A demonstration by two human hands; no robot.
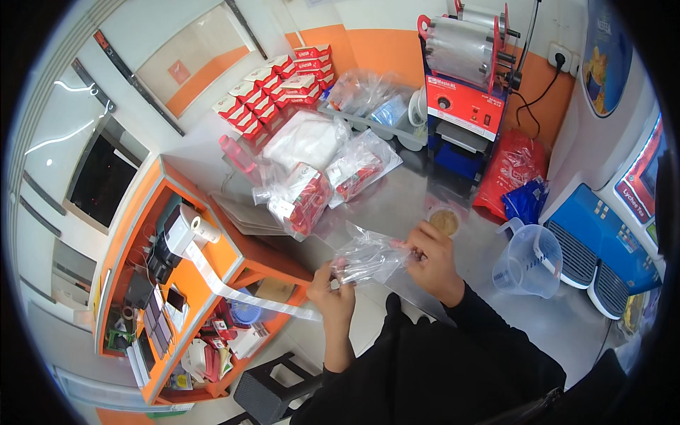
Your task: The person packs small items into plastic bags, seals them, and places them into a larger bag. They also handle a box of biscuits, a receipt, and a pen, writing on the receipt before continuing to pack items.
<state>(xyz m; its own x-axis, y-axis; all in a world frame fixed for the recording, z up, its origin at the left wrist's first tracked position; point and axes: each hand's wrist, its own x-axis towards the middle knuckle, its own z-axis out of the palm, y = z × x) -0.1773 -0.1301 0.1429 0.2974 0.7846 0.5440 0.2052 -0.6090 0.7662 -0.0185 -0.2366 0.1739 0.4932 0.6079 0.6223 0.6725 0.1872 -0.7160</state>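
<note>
Between my two hands a clear plastic bag (366,260) is stretched out over the near edge of the steel counter (388,204). My left hand (333,297) pinches its left end, and my right hand (433,260) grips the right end. Just beyond my right hand stands a lidded cup with tan contents (445,220). Farther off to the left lie clear bags with red boxes inside (305,204), beside a white plastic bundle (305,139). A clear measuring jug (528,260) is on the counter to the right of my right hand.
A red cup sealing machine (465,106) stands at the back, near a grey tray (366,122) and stacked red-and-white boxes (265,95). A red bag (510,175) and a blue drink dispenser (600,239) are at right. An orange shelf (228,265) and a black stool (271,388) are left.
</note>
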